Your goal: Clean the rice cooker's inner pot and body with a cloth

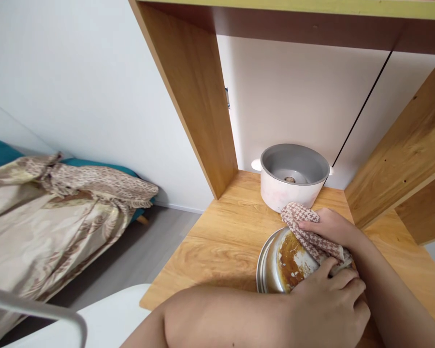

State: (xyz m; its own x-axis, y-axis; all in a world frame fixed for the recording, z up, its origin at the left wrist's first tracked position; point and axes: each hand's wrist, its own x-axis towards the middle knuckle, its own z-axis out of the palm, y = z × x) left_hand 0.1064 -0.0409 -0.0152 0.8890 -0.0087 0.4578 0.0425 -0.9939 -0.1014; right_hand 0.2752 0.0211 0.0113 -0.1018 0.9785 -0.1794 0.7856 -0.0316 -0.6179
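A metal cooker inner pot (271, 266) lies bottom up on the wooden desk, or tilted; I cannot tell which. Brown and yellow burnt stains cover its base. My right hand (333, 226) is closed on a brown-and-white houndstooth cloth (300, 215), which drapes along the pot's far right side. Across the near side of the pot reaches my left hand (329, 302), its fingers bent over the pot's right part beside the cloth's end. Its thumb and palm are partly hidden. Behind them stands a pale pink cooker body (288, 193) with a grey inside and white side handles.
Wooden uprights (188, 96) (402, 145) and a shelf (304, 26) frame the desk (199, 241). To the left are a bed with a patterned cover (58, 208), a white chair seat (108, 314) and a grey floor (170, 227).
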